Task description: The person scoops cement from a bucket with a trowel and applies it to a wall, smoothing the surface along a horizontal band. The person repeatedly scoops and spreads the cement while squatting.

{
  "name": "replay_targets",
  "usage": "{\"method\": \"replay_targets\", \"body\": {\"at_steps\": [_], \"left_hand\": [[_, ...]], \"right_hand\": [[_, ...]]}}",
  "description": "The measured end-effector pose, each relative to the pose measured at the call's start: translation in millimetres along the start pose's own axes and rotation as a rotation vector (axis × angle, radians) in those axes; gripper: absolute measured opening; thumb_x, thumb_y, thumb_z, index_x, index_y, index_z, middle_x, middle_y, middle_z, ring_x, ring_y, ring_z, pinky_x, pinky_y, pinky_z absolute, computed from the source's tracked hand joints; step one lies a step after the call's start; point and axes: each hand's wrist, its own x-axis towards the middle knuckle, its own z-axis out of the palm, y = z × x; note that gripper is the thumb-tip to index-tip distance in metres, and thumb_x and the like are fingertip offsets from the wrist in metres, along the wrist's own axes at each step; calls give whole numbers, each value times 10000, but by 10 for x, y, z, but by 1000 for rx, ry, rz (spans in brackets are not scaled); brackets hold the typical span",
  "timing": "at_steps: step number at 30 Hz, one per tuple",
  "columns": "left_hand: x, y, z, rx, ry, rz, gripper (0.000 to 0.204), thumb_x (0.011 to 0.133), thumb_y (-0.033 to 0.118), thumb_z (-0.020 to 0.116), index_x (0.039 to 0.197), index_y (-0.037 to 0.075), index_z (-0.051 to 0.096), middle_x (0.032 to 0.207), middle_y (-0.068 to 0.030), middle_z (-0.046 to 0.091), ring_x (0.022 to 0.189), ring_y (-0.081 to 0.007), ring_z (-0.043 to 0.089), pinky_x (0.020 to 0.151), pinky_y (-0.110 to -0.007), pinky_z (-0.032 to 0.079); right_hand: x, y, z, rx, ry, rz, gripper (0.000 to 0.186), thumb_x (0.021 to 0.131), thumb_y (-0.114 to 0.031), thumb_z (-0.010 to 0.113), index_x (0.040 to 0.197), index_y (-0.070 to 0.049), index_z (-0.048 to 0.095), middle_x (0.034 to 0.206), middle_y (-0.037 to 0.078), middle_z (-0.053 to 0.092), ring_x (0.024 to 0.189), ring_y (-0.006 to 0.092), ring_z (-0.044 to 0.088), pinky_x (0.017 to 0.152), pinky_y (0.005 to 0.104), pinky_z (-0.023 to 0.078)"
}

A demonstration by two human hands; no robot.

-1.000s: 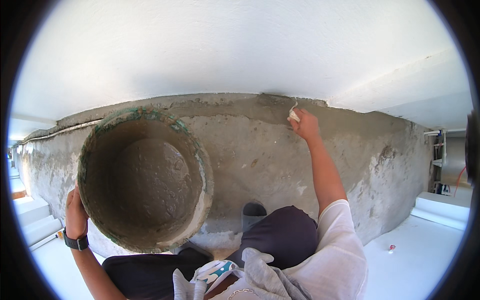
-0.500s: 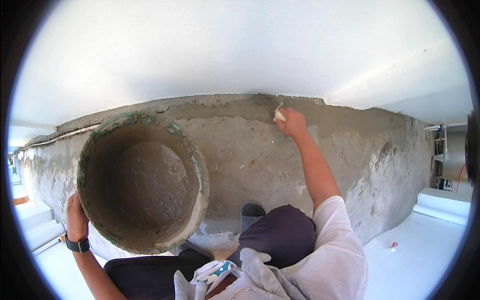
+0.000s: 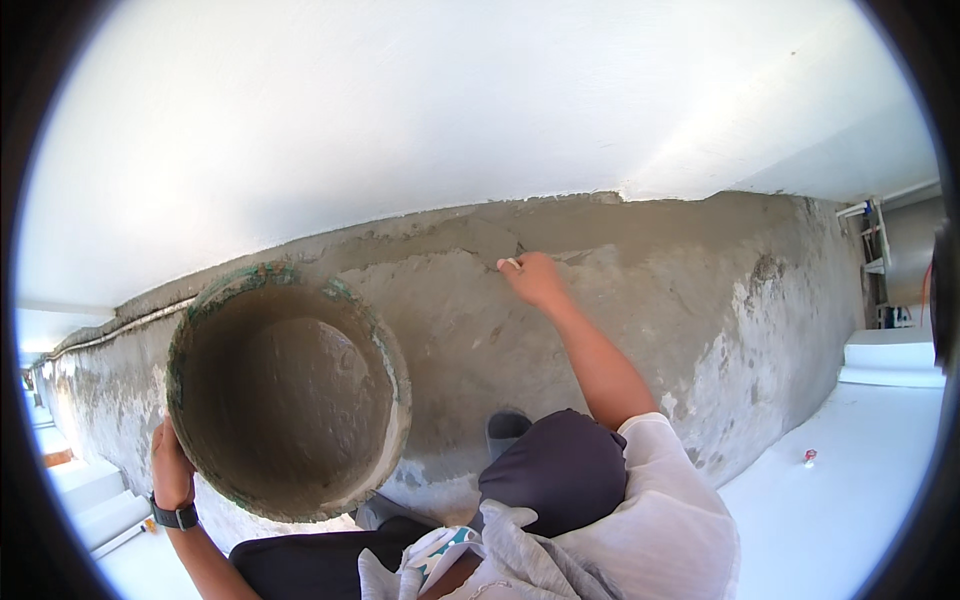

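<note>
One white wall (image 3: pixel 450 100) fills the upper part of the view and meets the far edge of a grey concrete floor (image 3: pixel 620 340). Along that edge runs a darker, damp-looking band (image 3: pixel 435 242) with a ragged margin. Over the left part of the floor is a big round bucket (image 3: pixel 403 395), its rim crusted; its base is hidden, so I cannot tell whether it rests flat. Grey mix (image 3: pixel 315 375) lies low inside it. The left hand (image 3: pixel 172 465) touches the bucket's outer side at the lower left; its fingers are partly hidden, so I cannot tell how firmly it holds. The right hand (image 3: pixel 537 280) is closed around a small tool (image 3: pixel 509 264) near the floor's far edge, to the right of the bucket and well apart from it. Only a pale bit of handle shows clearly; the rest blends into the grey.

The bucket could tip and spill mix across the floor if the left hand slackened or pulled at it unevenly. Too steep a tool angle could gouge the band, probably because the surface is soft. A stroke straying past the far edge could smear the white wall.
</note>
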Motion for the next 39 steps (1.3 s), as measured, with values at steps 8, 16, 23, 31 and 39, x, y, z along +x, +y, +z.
{"method": "replay_targets", "body": {"at_steps": [8, 16, 23, 31, 39], "left_hand": [[-39, -212, -17, 271, 54, 115, 542, 828, -86, 635, 1351, 32, 553, 1086, -176, 627, 1030, -336, 588, 910, -389, 471], [58, -466, -32, -459, 3, -130, 469, 889, -50, 592, 1350, 32, 557, 1161, -177, 626, 1095, -336, 580, 963, -387, 450], [-4, -311, -24, -261, 14, -72, 326, 1080, 217, 414, 1237, -5, 594, 1168, -95, 638, 1055, -196, 604, 923, -325, 476], [11, -249, 17, -508, 3, -165, 316, 1067, 156, 463, 1312, -6, 579, 1160, -104, 611, 1077, -186, 576, 929, -317, 462], [6, -324, -29, -420, -46, -117, 445, 943, -32, 546, 1381, 42, 537, 1187, -164, 615, 1124, -274, 572, 967, -359, 456]], "right_hand": [[280, 568, -659, 96, -43, 208, 560, 914, -492, 625, 801, 49, 714, 686, 185, 684, 642, 294, 680, 670, 415, 537], [273, 356, -338, 136, -145, 82, 563, 908, -492, 660, 818, 60, 719, 625, 125, 666, 536, 184, 650, 539, 350, 523], [389, 980, -833, 161, -31, 237, 554, 907, -486, 675, 899, 66, 724, 674, 123, 681, 552, 195, 656, 546, 345, 525], [146, 1686, -1492, 481, 198, 397, 464, 904, -405, 683, 857, 56, 721, 647, 111, 650, 519, 162, 620, 482, 311, 480], [297, 1748, -1126, -46, 366, 280, 477, 893, -405, 663, 870, 69, 712, 764, 246, 694, 714, 359, 707, 651, 454, 530]]}}
